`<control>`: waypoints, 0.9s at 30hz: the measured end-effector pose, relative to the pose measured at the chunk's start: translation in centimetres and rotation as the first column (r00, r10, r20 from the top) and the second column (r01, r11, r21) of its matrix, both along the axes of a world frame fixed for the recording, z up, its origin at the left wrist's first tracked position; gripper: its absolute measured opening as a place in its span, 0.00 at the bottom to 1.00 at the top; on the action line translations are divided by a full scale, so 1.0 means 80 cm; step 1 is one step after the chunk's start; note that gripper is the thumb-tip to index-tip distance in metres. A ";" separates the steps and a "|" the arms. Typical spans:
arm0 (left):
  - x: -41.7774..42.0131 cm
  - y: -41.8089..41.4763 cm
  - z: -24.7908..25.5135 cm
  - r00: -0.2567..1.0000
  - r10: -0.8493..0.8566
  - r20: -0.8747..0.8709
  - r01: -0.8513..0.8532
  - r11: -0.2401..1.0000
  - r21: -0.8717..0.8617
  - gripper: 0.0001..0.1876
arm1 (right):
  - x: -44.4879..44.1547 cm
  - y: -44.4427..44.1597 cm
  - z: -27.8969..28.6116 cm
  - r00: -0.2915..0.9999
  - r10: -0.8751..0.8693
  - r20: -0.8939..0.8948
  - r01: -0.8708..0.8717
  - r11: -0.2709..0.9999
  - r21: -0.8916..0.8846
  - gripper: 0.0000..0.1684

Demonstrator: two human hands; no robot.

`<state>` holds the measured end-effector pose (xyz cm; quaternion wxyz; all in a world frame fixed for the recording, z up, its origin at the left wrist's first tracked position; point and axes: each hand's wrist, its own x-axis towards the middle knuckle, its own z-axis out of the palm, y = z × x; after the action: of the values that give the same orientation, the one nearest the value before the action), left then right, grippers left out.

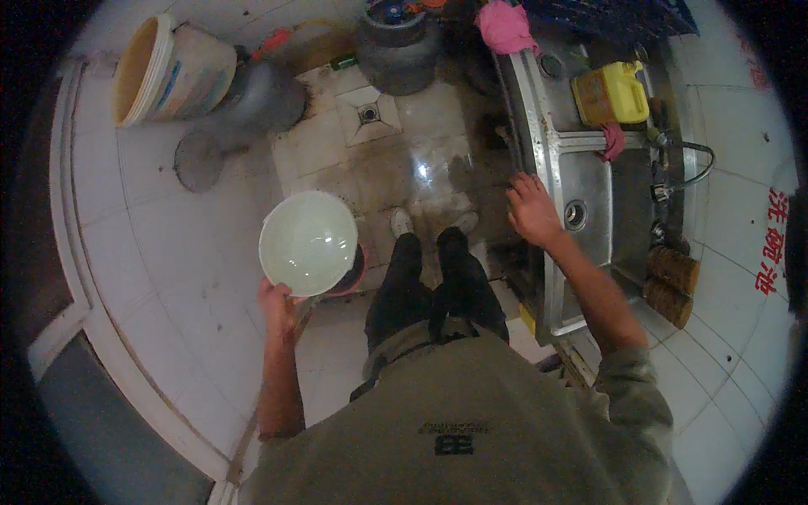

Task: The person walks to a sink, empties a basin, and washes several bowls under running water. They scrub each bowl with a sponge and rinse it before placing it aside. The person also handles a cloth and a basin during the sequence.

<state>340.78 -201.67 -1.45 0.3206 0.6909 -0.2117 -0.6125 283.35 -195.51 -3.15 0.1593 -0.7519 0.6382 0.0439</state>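
Observation:
My left hand (278, 302) grips the near rim of a pale round bowl or basin (308, 243), whose smooth inside faces the camera. Partly behind it shows a dark container with a pink rim (360, 271) near the floor. At the front edge of the stainless steel sink (584, 243) is my right hand (533, 207), back up, with its fingers a little bent and nothing seen in it. Whether its fingertips touch the edge I cannot tell. A pink cloth (612, 142) hangs over the divider between the two sink basins.
A yellow plastic jug (611, 93) stands at the far basin, near another pink cloth (505, 26). Gas cylinders (399, 53), a large plastic bucket (196, 72) and a round mesh strainer (199, 161) are farther off. A floor drain (368, 113) lies ahead; brushes (670, 285) rest right of the sink.

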 end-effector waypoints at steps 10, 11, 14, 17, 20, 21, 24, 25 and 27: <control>-0.055 -0.122 -0.350 0.498 -0.416 0.761 0.565 0.821 0.079 0.17 | -0.063 0.007 -0.077 0.995 -0.028 0.092 0.029 1.000 -0.009 0.25; -0.214 -0.161 -0.283 0.787 -0.421 0.451 0.379 0.907 0.184 0.18 | -0.065 0.020 -0.090 0.995 -0.079 0.055 0.079 0.997 -0.004 0.25; -0.294 -0.173 -0.484 0.606 -0.439 0.663 0.584 0.812 0.004 0.17 | -0.066 0.004 -0.089 0.997 -0.046 0.063 0.048 0.998 -0.039 0.24; -0.462 -0.185 -0.513 0.857 -0.456 0.240 0.443 0.890 0.107 0.17 | -0.064 0.013 -0.083 0.996 -0.092 -0.008 0.092 0.996 0.020 0.24; -0.519 -0.195 -0.596 0.752 -0.577 0.318 0.615 0.788 -0.025 0.17 | -0.070 -0.002 -0.083 0.999 -0.053 -0.007 0.054 0.997 0.057 0.24; -0.563 -0.197 -0.574 0.823 -0.521 0.226 0.514 0.852 0.094 0.18 | -0.068 0.006 -0.085 0.996 -0.082 -0.020 0.083 0.995 0.061 0.24; -0.593 -0.191 -0.543 0.979 -0.202 -0.023 0.201 0.952 0.232 0.19 | -0.067 0.009 -0.092 0.996 -0.088 -0.025 0.089 0.996 0.030 0.24; -0.590 -0.184 -0.533 0.981 -0.184 -0.066 0.195 0.954 0.227 0.20 | -0.066 0.011 -0.093 0.996 -0.091 -0.024 0.092 0.995 0.031 0.24; -0.580 -0.185 -0.501 0.969 -0.200 -0.144 0.224 0.958 0.178 0.21 | -0.065 0.008 -0.095 0.995 -0.092 -0.023 0.093 0.996 0.017 0.25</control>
<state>294.41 -216.47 -41.53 0.1973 0.6524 -0.2038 -0.7028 278.17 -194.83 -10.73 0.1607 -0.7196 0.6736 0.0506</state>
